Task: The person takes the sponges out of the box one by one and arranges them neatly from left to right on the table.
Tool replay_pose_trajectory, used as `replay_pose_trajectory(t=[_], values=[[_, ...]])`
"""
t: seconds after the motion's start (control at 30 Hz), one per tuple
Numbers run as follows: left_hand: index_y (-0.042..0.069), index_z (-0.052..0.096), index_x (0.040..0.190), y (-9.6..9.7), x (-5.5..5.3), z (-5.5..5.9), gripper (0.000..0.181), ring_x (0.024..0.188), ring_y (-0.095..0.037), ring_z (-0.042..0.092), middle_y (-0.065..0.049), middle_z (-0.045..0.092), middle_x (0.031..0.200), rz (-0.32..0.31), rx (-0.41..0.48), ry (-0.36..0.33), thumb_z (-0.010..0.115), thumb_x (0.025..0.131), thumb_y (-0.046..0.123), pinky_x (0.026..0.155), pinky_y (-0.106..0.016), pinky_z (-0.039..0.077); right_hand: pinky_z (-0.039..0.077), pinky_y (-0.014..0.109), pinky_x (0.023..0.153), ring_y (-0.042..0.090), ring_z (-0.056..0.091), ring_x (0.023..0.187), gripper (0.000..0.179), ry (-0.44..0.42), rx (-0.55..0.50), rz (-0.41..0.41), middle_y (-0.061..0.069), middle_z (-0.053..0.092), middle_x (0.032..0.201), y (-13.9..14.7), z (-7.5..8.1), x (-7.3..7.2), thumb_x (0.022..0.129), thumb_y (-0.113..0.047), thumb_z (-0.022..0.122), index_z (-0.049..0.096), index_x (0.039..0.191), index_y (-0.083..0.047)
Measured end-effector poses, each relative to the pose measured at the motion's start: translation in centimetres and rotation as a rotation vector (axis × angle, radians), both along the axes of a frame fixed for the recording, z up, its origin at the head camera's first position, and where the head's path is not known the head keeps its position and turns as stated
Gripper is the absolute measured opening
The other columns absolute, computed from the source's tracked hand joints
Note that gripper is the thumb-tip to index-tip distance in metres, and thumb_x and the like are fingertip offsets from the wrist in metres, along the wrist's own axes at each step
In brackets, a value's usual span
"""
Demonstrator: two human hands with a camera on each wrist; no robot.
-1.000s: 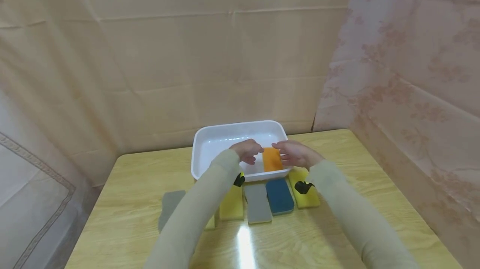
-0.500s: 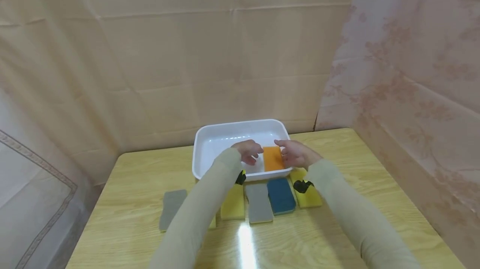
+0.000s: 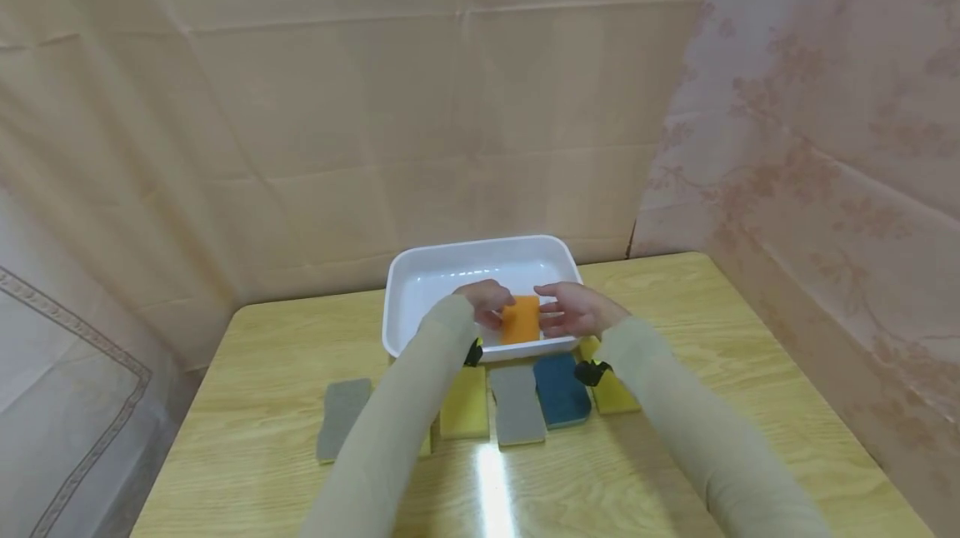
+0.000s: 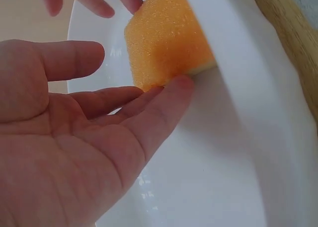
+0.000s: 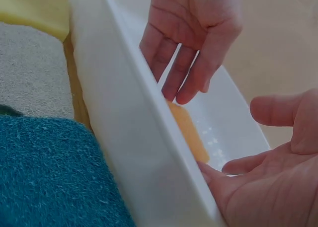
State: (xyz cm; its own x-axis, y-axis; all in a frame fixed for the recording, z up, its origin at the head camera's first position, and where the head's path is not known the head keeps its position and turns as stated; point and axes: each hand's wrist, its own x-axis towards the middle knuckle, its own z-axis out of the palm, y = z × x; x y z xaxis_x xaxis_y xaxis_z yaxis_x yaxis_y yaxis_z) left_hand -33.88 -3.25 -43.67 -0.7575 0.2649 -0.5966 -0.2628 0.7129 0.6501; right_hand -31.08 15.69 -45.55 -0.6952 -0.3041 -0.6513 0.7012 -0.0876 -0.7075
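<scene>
An orange sponge [image 3: 521, 320] lies inside the white tray [image 3: 420, 296], near its front wall, with a hand at each side. My left hand [image 3: 486, 302] has its fingertips against the sponge's left edge; in the left wrist view its fingers [image 4: 166, 103] are extended and the thumb stands apart. On the other side, the fingertips of my right hand [image 3: 573, 311] reach the right edge, fingers extended and thumb raised. In the right wrist view the tray's front wall hides part of the sponge [image 5: 189, 132]. Neither hand curls round it.
Along the tray's front, on the wooden table [image 3: 285, 355], lie a yellow sponge [image 3: 465, 405], a grey scouring sponge [image 3: 517, 406], a blue scouring sponge [image 3: 562, 390] and another yellow sponge [image 3: 617, 395]. Farther left is a grey one [image 3: 345, 417]. A curtain [image 3: 480, 146] hangs behind.
The orange sponge has slid left along the tray floor. My right hand has moved left with it, and my left hand has shifted slightly left.
</scene>
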Motion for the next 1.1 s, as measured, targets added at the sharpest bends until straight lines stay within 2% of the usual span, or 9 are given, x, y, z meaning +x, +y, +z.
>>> replay_pose_trajectory(t=[0.17, 0.4, 0.57, 0.83, 0.97, 1.1], values=[[0.001, 0.057, 0.136, -0.5, 0.1, 0.0, 0.044, 0.11, -0.029, 0.061, -0.015, 0.058, 0.136, 0.038, -0.007, -0.007, 0.061, 0.101, 0.028, 0.094, -0.038, 0.056, 0.036, 0.05, 0.115, 0.04, 0.034, 0.143, 0.061, -0.005, -0.009, -0.019, 0.022, 0.025, 0.161, -0.9, -0.4, -0.1, 0.108, -0.027, 0.047, 0.021, 0.158, -0.003], [0.002, 0.055, 0.139, -0.5, 0.1, 0.2, 0.047, 0.113, -0.03, 0.059, -0.015, 0.056, 0.14, 0.04, -0.007, -0.014, 0.06, 0.101, 0.029, 0.095, -0.037, 0.055, 0.038, 0.047, 0.114, 0.035, 0.037, 0.14, 0.06, -0.011, -0.036, -0.058, 0.02, 0.024, 0.16, -1.7, -0.6, -0.1, 0.107, -0.024, 0.047, 0.023, 0.156, 0.0], [0.005, 0.055, 0.139, -0.4, 0.2, 0.2, 0.048, 0.112, -0.03, 0.059, -0.013, 0.057, 0.138, 0.063, -0.015, -0.026, 0.063, 0.1, 0.032, 0.096, -0.037, 0.055, 0.04, 0.047, 0.112, 0.035, 0.039, 0.137, 0.054, 0.017, -0.007, -0.069, 0.02, 0.028, 0.16, -1.8, -0.9, -0.1, 0.106, -0.019, 0.05, 0.032, 0.152, 0.003], [0.003, 0.053, 0.139, -0.6, 0.7, 0.4, 0.049, 0.111, -0.033, 0.06, -0.015, 0.056, 0.137, 0.09, 0.015, 0.009, 0.062, 0.099, 0.031, 0.096, -0.039, 0.055, 0.039, 0.057, 0.111, 0.038, 0.033, 0.142, 0.051, 0.076, 0.009, -0.041, 0.018, 0.025, 0.162, -2.1, -0.8, 0.1, 0.105, -0.017, 0.049, 0.032, 0.15, 0.002], [0.004, 0.053, 0.14, -0.5, 0.6, 0.3, 0.05, 0.108, -0.03, 0.062, -0.013, 0.058, 0.134, 0.103, -0.019, 0.04, 0.062, 0.099, 0.032, 0.099, -0.039, 0.052, 0.037, 0.067, 0.107, 0.039, 0.027, 0.145, 0.051, 0.094, 0.009, -0.069, 0.015, 0.023, 0.163, -2.2, -0.5, 0.2, 0.104, -0.015, 0.048, 0.032, 0.149, 0.002], [0.003, 0.05, 0.143, -0.4, 0.4, 0.2, 0.053, 0.112, -0.029, 0.061, -0.013, 0.058, 0.135, 0.11, -0.046, 0.06, 0.062, 0.1, 0.032, 0.103, -0.041, 0.05, 0.036, 0.073, 0.104, 0.04, 0.023, 0.146, 0.053, 0.102, 0.01, -0.097, 0.014, 0.021, 0.165, -2.1, -0.2, 0.3, 0.104, -0.014, 0.048, 0.03, 0.152, 0.0]])
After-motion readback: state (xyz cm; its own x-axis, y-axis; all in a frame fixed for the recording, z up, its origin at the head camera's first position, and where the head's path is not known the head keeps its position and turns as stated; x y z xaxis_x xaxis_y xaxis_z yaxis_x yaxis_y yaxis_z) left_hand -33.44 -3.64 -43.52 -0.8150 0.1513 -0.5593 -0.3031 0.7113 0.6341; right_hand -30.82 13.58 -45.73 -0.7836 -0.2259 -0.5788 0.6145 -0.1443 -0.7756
